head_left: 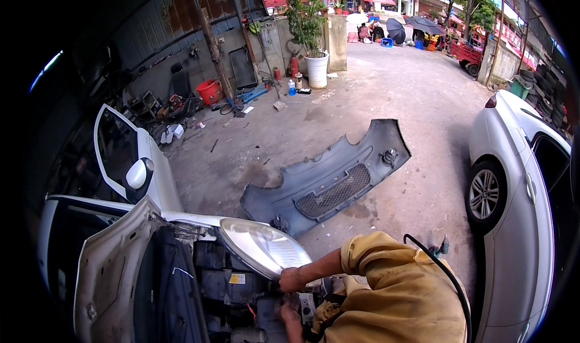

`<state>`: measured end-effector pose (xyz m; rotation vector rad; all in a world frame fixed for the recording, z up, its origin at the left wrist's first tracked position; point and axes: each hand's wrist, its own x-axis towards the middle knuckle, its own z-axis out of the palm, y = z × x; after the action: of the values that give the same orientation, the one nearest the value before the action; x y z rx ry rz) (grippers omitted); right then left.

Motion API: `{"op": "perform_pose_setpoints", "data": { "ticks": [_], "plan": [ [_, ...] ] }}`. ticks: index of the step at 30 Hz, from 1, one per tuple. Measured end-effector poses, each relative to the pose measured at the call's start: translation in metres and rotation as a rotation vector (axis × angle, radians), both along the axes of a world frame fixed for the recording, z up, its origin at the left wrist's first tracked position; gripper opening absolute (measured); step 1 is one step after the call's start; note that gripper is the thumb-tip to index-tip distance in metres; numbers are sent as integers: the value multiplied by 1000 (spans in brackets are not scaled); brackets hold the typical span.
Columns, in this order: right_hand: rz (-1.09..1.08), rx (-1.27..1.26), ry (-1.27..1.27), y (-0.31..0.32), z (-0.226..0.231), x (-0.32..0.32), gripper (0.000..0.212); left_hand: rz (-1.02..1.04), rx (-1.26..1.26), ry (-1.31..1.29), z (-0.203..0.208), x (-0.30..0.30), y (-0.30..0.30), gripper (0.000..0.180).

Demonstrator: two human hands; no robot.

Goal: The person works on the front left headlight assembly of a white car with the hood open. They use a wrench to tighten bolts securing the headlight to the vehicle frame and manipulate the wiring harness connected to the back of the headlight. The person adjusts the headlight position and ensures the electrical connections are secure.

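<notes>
1. White car (pixel 151 186) stands with its bonnet (pixel 115 264) up and its grey bumper (pixel 326 183) lying apart on the concrete floor (pixel 386 95), which leaves the nose bare for reaching in.
2. Right hand (pixel 292 279), from a mustard sleeve (pixel 368 258), is closed on the lower rim of the headlight (pixel 263 246), apparently steadying it in its seat at the car's front corner.
3. Left hand (pixel 290 314) sits lower among the engine-bay parts; I cannot tell its grip.
</notes>
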<state>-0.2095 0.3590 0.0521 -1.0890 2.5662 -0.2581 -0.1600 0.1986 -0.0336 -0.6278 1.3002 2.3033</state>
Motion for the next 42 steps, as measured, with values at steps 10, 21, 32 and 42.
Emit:
{"op": "perform_pose_setpoints", "data": {
  "ticks": [10, 21, 32, 42],
  "plan": [
    [-1228, -817, -421, -61, -33, 63, 34, -12, -357, 122, -11, -49, 1, 11],
    [-57, 46, 118, 4, 3, 3, 15, -123, 71, -80, -15, -4, -12, 20],
    [-1253, -752, -160, -63, -51, 75, 41, -15, -257, 149, -20, -49, 15, 11],
    [-941, -547, -147, 1, 18, 18, 41, 120, 91, -60, -143, 16, -46, 36]
  ]
}}
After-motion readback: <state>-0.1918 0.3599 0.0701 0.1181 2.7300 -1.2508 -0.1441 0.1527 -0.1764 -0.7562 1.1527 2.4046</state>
